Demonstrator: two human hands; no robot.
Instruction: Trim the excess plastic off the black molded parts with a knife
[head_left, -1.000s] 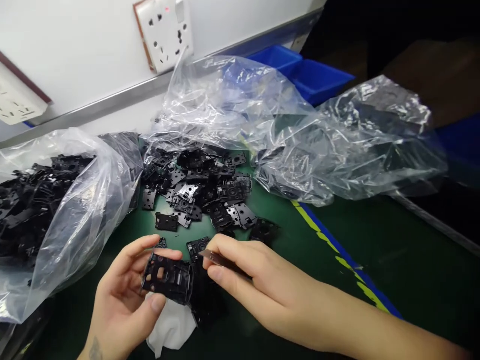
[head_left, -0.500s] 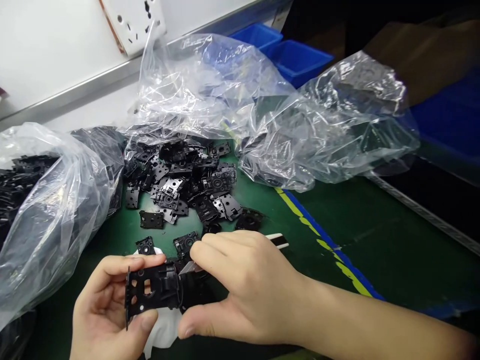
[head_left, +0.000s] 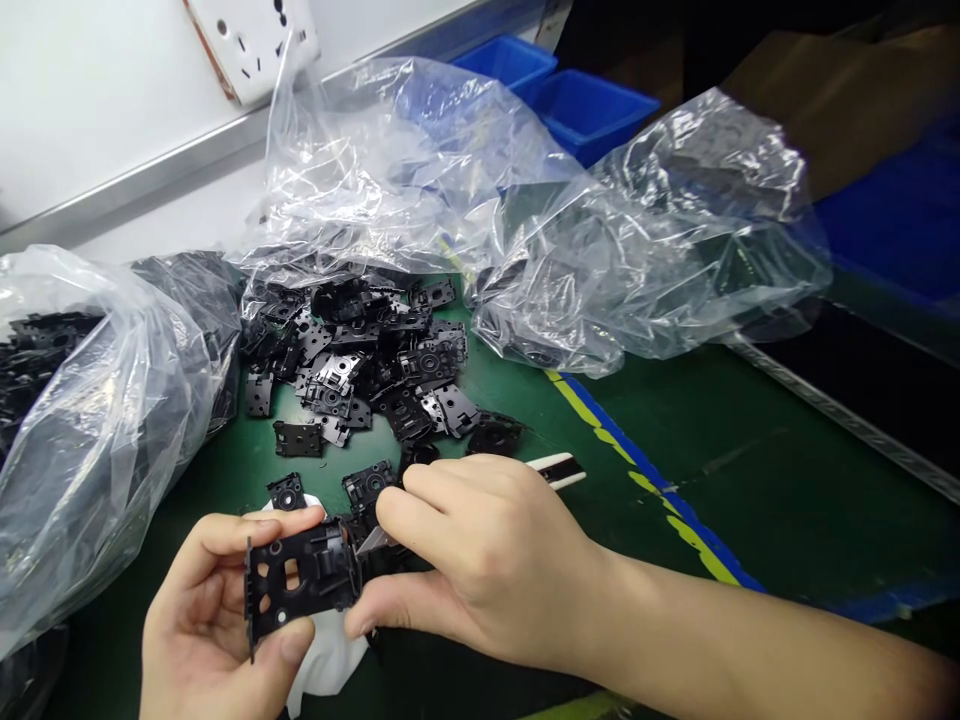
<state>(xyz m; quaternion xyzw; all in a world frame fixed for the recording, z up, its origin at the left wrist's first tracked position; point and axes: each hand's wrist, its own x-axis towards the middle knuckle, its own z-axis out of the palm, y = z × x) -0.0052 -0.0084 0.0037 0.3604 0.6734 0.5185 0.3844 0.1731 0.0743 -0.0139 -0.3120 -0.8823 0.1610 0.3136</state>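
Note:
My left hand [head_left: 199, 620] is closed around the left end of a black plastic part [head_left: 307, 580], a moulded plate with holes and a raised frame, fingers behind and thumb along the lower edge. Wrapped in my right hand [head_left: 487, 560] is a utility knife [head_left: 556, 469]; its white and black handle sticks out past the knuckles. The knife's blade [head_left: 373, 541] shows beside the part's right end, and whether it touches is unclear. My right thumb lies at the part's lower right corner. Below the part is some white cloth or paper [head_left: 330, 655].
A heap of similar black plastic parts [head_left: 360, 360] lies on the green table [head_left: 517, 400]. More parts fill a clear plastic bag [head_left: 135, 370] at left. Another crumpled clear bag [head_left: 555, 250] lies behind, before blue bins [head_left: 592, 110]. A wall socket [head_left: 259, 45] is at upper left.
My right thumb has moved up and left to the part's lower right corner, and the part's right end shows more clearly. The view has shifted slightly.

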